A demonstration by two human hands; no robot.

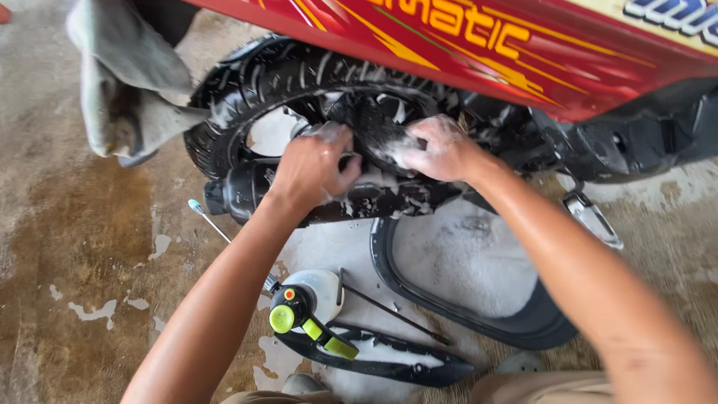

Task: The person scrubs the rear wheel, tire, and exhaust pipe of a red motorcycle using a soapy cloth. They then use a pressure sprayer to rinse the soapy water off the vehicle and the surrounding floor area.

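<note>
My left hand point(318, 168) is curled loosely on the soapy black engine case point(351, 198). My right hand point(437, 150) seems closed on a dark brush point(374, 131) inside the wheel point(254, 82). One sprayer point(307, 303) and two loose black panels point(449, 314) lie on the wet floor point(82, 247), with open room at its left edge.
</note>
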